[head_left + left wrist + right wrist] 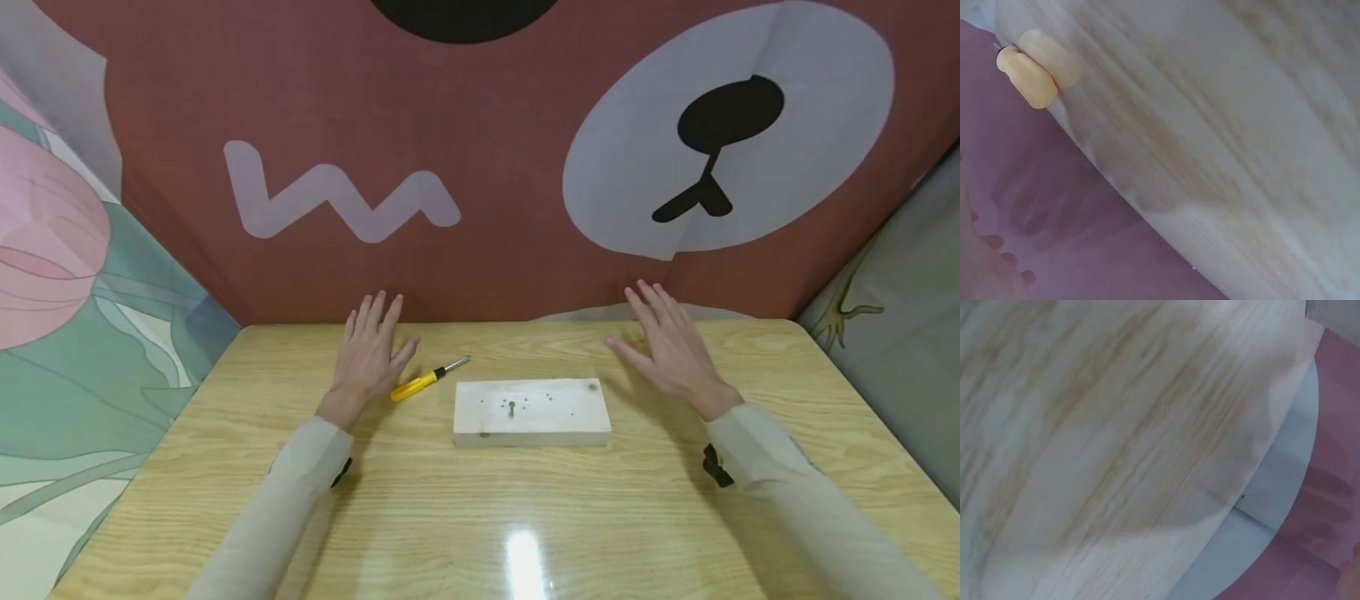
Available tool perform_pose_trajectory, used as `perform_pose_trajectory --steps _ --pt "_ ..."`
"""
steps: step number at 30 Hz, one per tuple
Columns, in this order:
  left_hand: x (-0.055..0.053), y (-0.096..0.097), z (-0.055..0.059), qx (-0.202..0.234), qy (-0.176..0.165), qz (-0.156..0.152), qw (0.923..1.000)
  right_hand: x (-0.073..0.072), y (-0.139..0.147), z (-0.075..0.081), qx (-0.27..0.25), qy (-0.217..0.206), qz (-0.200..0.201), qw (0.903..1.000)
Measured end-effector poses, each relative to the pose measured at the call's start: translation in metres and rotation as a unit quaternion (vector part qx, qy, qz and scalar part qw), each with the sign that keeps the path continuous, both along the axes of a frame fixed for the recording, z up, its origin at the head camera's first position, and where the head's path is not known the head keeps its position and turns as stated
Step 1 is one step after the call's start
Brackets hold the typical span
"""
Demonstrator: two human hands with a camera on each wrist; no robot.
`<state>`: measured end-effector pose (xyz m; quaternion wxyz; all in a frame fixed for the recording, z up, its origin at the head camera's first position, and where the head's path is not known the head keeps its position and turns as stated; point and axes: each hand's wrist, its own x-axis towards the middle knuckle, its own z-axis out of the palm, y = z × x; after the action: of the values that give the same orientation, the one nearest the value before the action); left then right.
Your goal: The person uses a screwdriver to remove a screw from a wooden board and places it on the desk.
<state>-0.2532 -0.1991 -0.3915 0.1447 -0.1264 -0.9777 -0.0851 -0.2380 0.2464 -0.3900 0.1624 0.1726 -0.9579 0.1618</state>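
Observation:
My left hand [366, 357] hovers over the left part of the table, fingers straight and spread, holding nothing. Just right of it lies a screwdriver [415, 387] with a yellow handle, its metal tip pointing away to the right. The handle [1034, 81] also shows in the left wrist view. Across the table my right hand [673, 348] is likewise raised with extended fingers and an empty palm. Between the hands a pale wooden block [555, 421] lies flat, dotted with small dark holes. A small screw [512, 409] stands up from its top, left of the middle.
The wood-grain table [420, 500] reaches back to a wall covering [510, 275] with a reddish-brown cartoon print. Printed fabric [45, 400] hangs along the left side, and a grey one [900, 333] along the right. Dark bands sit at both cuffs.

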Motion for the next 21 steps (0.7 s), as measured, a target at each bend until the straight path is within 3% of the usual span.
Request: perform_pose_trajectory --steps 9,21 --pt "0.006 0.001 0.000 0.007 0.011 -0.013 0.9998 0.007 -0.006 0.003 -0.019 -0.006 0.013 0.9997" --pt "0.017 0.000 0.000 0.029 -0.001 -0.026 0.9992 0.018 -0.013 -0.001 -0.031 0.013 0.044 0.9985"
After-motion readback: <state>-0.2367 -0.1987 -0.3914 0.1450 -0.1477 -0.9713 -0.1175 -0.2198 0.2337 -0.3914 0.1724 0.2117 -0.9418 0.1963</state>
